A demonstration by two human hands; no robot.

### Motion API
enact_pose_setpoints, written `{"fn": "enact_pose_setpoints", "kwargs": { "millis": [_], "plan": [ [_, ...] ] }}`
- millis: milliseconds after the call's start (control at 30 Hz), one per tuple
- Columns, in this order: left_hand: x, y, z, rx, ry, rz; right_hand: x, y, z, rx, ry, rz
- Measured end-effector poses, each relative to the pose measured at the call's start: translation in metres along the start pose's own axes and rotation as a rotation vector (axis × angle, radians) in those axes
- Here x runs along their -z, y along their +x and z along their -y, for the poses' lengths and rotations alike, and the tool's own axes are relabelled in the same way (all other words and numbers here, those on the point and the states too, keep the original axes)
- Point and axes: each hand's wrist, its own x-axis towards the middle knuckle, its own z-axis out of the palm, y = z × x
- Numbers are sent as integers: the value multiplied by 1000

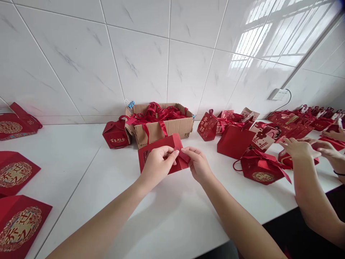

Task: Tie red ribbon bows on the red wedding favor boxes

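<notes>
My left hand [157, 164] and my right hand [197, 163] both grip a red paper gift box [153, 151], held just above the white counter [167, 212]. The left hand's fingers pinch the box's front edge. The right hand pinches a red flap at the box's right end. Behind the box stands a cardboard carton [172, 127] full of red ribbons.
A finished small red box [115, 135] stands left of the carton. Flat red printed sheets [16, 172] lie at the far left. More red boxes [234, 140] crowd the right side. Another person's hands [299, 148] work there. A white tiled wall rises behind.
</notes>
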Motion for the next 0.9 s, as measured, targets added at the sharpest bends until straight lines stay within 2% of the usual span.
{"fn": "enact_pose_setpoints", "kwargs": {
  "millis": [267,467,533,600,733,800,900],
  "plan": [
    [-7,-1,0,50,-8,36,6,-8,-8,70,3,-11],
    [-8,-6,-4,117,122,3,6,-15,-13,129,3,0],
    [-10,-6,0,49,137,-52,6,-16,-12,124,14,-4],
    [-13,-5,6,-75,122,-139,6,-17,-11,118,20,-5],
    [-20,-1,21,-429,114,-293,7,-17,-10,127,24,2],
    [-23,1,26,-572,126,-325,8,-17,-10,137,32,9],
    [-24,3,31,-653,155,-326,9,-17,-11,138,34,20]
  ]
}}
